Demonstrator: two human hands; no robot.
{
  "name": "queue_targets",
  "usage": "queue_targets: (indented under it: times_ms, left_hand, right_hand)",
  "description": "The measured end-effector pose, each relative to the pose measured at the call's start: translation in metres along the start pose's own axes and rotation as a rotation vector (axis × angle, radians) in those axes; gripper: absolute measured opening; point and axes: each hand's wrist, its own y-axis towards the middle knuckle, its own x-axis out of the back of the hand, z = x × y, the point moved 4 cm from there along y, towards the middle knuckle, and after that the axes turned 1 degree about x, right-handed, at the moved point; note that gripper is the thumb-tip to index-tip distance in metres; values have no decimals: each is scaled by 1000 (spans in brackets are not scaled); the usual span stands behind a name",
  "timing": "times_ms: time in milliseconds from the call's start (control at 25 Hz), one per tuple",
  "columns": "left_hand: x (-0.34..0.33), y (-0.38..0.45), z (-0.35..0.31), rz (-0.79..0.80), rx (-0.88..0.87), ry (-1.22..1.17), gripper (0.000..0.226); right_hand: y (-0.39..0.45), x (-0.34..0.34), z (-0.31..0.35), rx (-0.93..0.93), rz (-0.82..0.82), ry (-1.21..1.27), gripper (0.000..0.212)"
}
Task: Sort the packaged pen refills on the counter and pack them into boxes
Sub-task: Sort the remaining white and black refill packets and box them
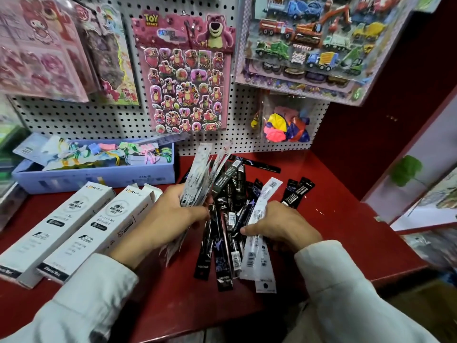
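Two long white cardboard boxes (53, 229) are lying side by side at the left of the red counter (333, 219), in front of a pale blue tray (99, 173) of coloured trinkets. Just right of them, the left hand (168, 219) is gripping a fanned bundle of white packaged refills (200, 177), fingers curled around it. Beside it, the right hand (279, 226) is pinching one white refill packet (262, 219) above the loose heap of black refill packets (227, 233) covering the counter's middle.

A stationery shop — sticker sheets (186, 78) hang on pegboard (74, 117) above a red counter (333, 219).
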Motion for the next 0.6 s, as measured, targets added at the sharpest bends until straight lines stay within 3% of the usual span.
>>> queue_targets:
  times_ms: [120, 240, 360, 480, 600]
  left_hand:
    - [1, -4, -4, -26, -11, -25, 17]
    - [3, -4, -4, -35, -25, -31, 26]
    - [2, -5, -7, -17, -27, -61, 22]
    - [3, -3, -5, -23, -1, -81, 25]
    - [2, 0, -1, -39, 36, -118, 26]
  right_hand:
    - [5, 3, 1, 19, -30, 187, 38]
    - [9, 15, -2, 64, -238, 264, 20]
    - [10, 30, -7, 98, -344, 678, 18]
    - [4, 34, -3, 118, -264, 1054, 28]
    - [-5, 27, 17, 164, 19, 1264, 33]
